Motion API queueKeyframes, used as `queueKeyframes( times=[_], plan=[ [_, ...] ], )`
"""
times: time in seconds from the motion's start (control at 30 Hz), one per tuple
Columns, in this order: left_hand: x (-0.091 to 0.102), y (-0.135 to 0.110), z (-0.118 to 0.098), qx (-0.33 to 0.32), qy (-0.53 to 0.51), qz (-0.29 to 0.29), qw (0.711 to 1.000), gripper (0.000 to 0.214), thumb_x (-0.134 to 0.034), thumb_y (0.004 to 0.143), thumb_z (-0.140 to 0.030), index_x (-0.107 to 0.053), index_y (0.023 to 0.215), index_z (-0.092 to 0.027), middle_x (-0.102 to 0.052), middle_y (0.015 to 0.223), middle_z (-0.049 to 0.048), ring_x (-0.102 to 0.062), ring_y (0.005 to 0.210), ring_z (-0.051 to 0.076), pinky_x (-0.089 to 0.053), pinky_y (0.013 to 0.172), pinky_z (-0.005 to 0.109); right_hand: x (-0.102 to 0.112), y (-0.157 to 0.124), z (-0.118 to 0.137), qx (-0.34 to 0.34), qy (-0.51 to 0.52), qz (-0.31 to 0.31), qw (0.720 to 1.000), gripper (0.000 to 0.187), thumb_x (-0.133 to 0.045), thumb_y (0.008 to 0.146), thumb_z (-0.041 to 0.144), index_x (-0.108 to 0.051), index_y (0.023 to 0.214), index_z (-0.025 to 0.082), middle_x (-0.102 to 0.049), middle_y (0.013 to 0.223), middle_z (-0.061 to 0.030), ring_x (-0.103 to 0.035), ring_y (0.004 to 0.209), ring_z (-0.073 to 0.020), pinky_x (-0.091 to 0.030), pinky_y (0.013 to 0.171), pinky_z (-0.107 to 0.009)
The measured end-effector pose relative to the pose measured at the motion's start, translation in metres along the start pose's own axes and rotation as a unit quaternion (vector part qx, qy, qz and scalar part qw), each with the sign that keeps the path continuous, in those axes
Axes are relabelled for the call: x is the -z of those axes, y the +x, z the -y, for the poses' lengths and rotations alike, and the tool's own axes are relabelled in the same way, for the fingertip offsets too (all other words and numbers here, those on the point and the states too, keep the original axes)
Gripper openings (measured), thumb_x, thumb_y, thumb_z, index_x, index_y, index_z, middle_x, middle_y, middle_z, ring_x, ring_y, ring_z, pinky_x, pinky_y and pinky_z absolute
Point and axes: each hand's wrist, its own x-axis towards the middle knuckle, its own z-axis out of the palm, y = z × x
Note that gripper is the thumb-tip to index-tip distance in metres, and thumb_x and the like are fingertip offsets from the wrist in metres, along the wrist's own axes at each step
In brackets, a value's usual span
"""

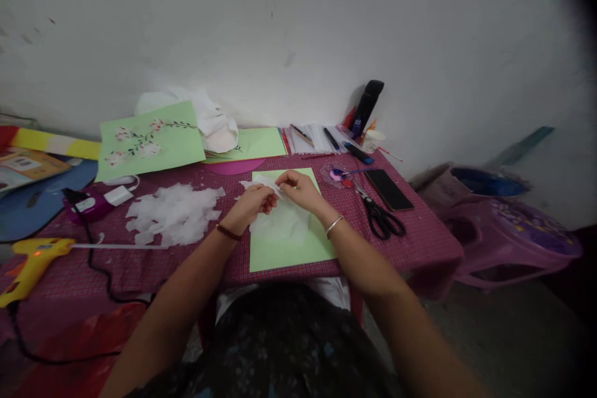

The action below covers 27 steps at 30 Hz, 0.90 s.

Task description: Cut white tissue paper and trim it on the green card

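tissue piece (273, 183) pinched between left hand (254, 199) and right hand (298, 188) (fingers closed), above green paper (289, 249).

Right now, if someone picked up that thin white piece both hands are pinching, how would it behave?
The white tissue piece looks thin and crumpled between the left hand and right hand, so it is probably floppy and very light. Torn white scraps nearby suggest it rips easily. A push would likely wrinkle it on the green sheet.
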Motion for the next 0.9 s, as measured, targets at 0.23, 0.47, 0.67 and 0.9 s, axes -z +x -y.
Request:
queueKeyframes(
  times=[0.23, 0.47, 0.67, 0.9],
  plan=[
    [-0.001, -0.002, -0.002, -0.009, 0.023, 0.013, 1.0, 0.018, -0.061, 0.076, -0.025, -0.065, 0.063, -0.014, -0.064, 0.059, 0.0043, -0.049, 0.042, 0.008, -0.036, 0.044, 0.021, -0.012, 0.001, -0.006, -0.066, 0.092, 0.039, 0.993, 0.011, -0.051, 0.075, 0.015, -0.062, 0.078, 0.017, -0.062, 0.068, 0.0022, -0.056, 0.063, -0.0115, -0.044, 0.062, -0.024],
    [0.0, 0.002, 0.003, -0.015, 0.021, 0.013, 1.0, 0.026, -0.062, 0.082, -0.035, -0.066, 0.067, -0.014, -0.066, 0.063, 0.0055, -0.051, 0.044, 0.009, -0.038, 0.045, 0.022, -0.008, 0.004, -0.011, -0.097, 0.145, 0.038, 0.984, 0.01, -0.055, 0.072, 0.017, -0.064, 0.077, 0.015, -0.061, 0.067, 0.0023, -0.055, 0.063, -0.011, -0.043, 0.063, -0.024],
    [-0.002, 0.002, 0.003, -0.021, 0.028, 0.014, 0.999, 0.016, -0.063, 0.074, -0.025, -0.068, 0.065, -0.013, -0.065, 0.062, 0.0051, -0.05, 0.044, 0.008, -0.038, 0.044, 0.021, -0.006, 0.004, -0.011, -0.119, 0.166, 0.049, 0.978, 0.012, -0.057, 0.071, 0.015, -0.067, 0.078, 0.014, -0.062, 0.066, 0.0018, -0.053, 0.061, -0.0106, -0.04, 0.06, -0.024],
    [-0.002, 0.003, 0.003, -0.02, 0.04, -0.004, 0.999, 0.013, -0.061, 0.071, -0.021, -0.068, 0.063, -0.013, -0.064, 0.06, 0.0038, -0.05, 0.045, 0.008, -0.038, 0.044, 0.021, -0.005, 0.004, -0.01, -0.122, 0.173, 0.06, 0.976, 0.012, -0.057, 0.073, 0.015, -0.068, 0.078, 0.014, -0.059, 0.061, 0.003, -0.05, 0.057, -0.0094, -0.036, 0.056, -0.022]
  ],
)
